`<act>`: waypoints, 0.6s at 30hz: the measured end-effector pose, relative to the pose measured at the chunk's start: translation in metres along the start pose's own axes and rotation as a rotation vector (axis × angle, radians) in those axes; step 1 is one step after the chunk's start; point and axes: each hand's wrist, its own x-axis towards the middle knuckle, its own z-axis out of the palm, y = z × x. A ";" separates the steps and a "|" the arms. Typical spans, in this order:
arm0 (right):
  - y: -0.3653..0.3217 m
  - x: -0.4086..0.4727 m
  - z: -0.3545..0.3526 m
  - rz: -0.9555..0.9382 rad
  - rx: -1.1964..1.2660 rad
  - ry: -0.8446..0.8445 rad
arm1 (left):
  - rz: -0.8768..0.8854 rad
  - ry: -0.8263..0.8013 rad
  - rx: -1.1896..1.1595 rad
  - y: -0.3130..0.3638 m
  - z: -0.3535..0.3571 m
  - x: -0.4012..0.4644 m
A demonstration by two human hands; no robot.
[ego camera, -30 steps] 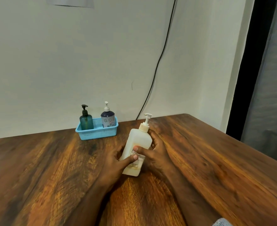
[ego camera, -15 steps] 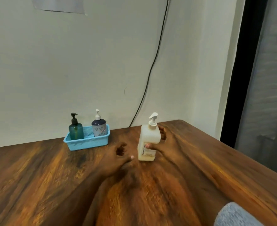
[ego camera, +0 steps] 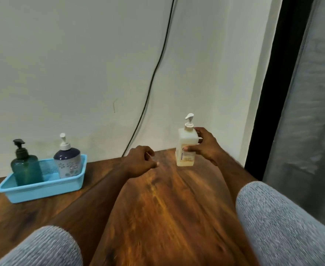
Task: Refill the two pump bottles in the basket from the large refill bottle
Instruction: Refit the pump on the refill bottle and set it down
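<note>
The large refill bottle [ego camera: 186, 148], pale and translucent with a white pump, stands upright on the wooden table [ego camera: 167, 204] near its far right corner. My right hand [ego camera: 205, 145] wraps around it from the right. My left hand [ego camera: 140, 162] hovers loosely curled to the bottle's left, holding nothing and not touching it. At the far left a light blue basket [ego camera: 43, 186] holds a teal pump bottle [ego camera: 24, 167] with a black pump and a dark blue pump bottle [ego camera: 67, 160] with a white pump and a flowered label.
A pale wall rises directly behind the table, with a black cable [ego camera: 154, 73] running down it to the table's back edge. A dark door frame [ego camera: 272, 93] and a grey panel stand to the right, past the table's right edge.
The refill bottle went from tilted in both hands near me to upright at the far right. My left hand let go of it. The view moved closer to the table.
</note>
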 end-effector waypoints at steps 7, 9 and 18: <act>0.030 0.057 -0.017 0.091 0.014 -0.067 | 0.038 -0.064 0.019 0.000 0.021 0.044; 0.036 0.068 -0.019 0.119 0.037 -0.097 | 0.038 -0.075 0.031 -0.001 0.020 0.051; 0.048 0.088 -0.014 0.165 0.046 -0.148 | 0.033 -0.089 0.027 -0.002 0.021 0.065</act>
